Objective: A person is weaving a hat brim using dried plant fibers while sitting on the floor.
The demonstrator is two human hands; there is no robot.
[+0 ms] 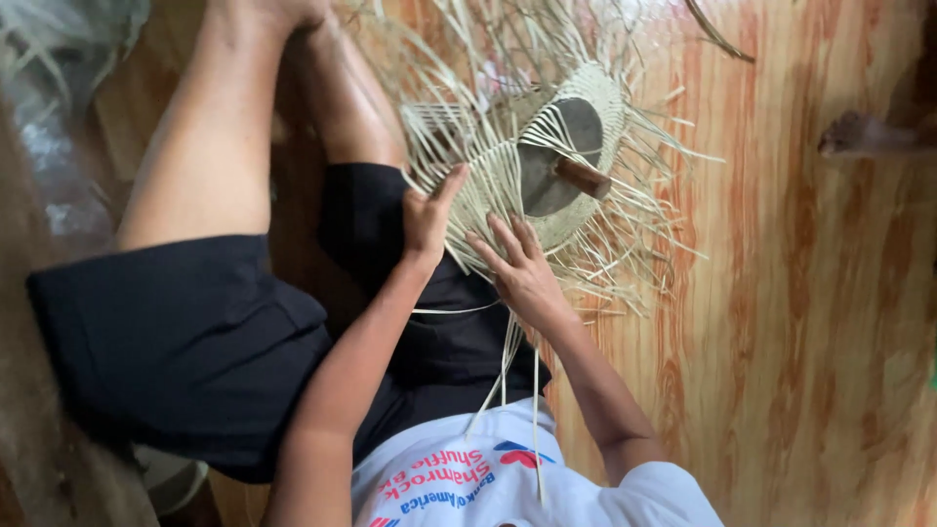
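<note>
Woven straw piece [576,210]: a round, pale, partly plaited disc that lies on the wooden floor [800,322] in front of the seated person, just beyond the right knee. Loose straw ends [644,259] fan out from its rim on all sides.

Weight on the piece: 1 dark, flat, rounded block [558,161] with a short brown wooden handle [584,179] rests on the centre of the weave. Several strands cross over the upper part of the block.

Left hand [427,217]: positioned at the near-left edge of the woven piece. The index finger is extended upward along the strands; the remaining fingers are curled inward. They appear to pinch 1 or more strands, but the contact point is hidden behind the hand, so the grip cannot be confirmed.

Right hand [522,268]: positioned at the near edge of the woven piece, just beside the left hand. The fingers are spread and lie flat on the plaited surface, pressing on it. The hand is not closed around anything.

Trailing strands [508,366]: 3 or 4 long straws run from the near edge of the piece down between the 2 forearms and across the white shirt [547,483].

Surroundings: the person wears black shorts [195,342] and sits with both bare legs bent toward the left. The floor shows orange-brown wood grain.
</note>
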